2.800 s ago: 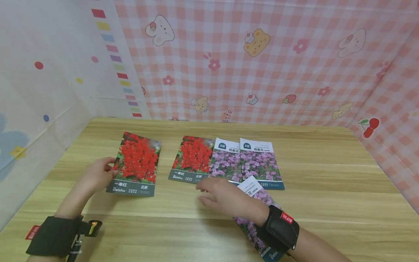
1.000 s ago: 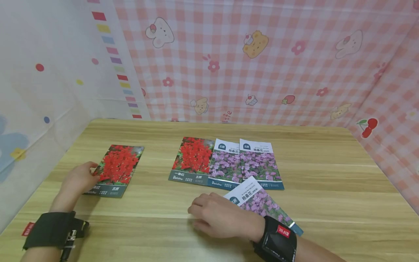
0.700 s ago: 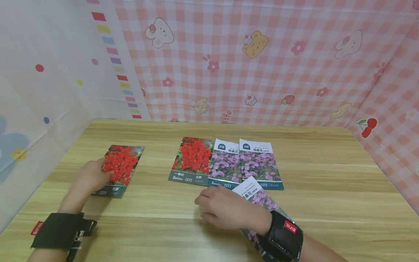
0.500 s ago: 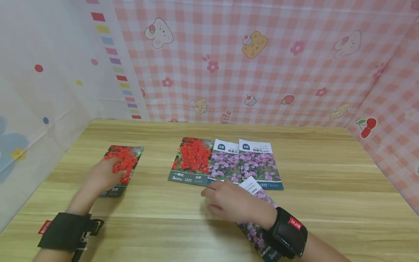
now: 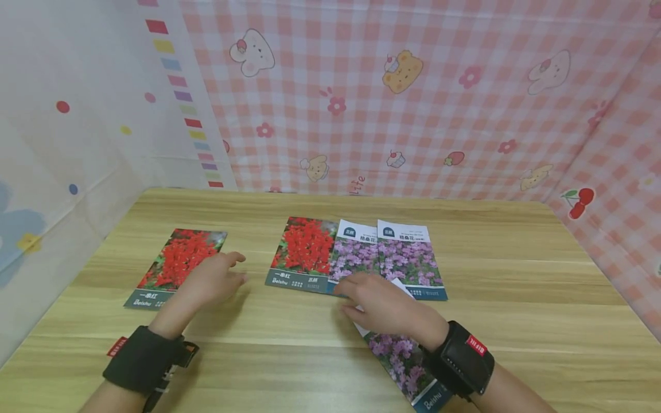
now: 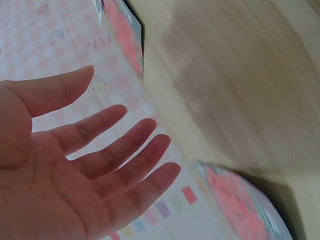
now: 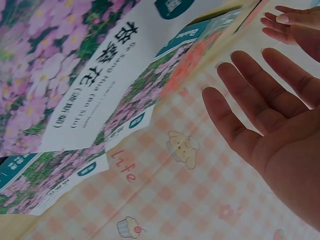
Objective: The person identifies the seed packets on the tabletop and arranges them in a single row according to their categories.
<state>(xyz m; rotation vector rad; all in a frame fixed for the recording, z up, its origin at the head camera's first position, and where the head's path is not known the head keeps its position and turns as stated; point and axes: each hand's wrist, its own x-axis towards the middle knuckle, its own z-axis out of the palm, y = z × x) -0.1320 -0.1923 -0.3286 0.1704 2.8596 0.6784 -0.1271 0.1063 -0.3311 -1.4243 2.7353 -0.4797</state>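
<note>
Red packet [image 5: 178, 259] lies ten o'clock from left hand [image 5: 214, 281], purple packet [image 5: 395, 354] five from right hand [image 5: 381, 304]; I see both wide

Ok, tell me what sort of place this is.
Probably a small tabletop recording booth: a wood-grain table, pink checked cloth hung close behind it, and a black band on each wrist.

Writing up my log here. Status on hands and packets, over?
Left hand empty, near lone red-flower packet. Right hand empty, hiding part of slanted purple-flower packet. Row of three packets beyond, unheld.
</note>
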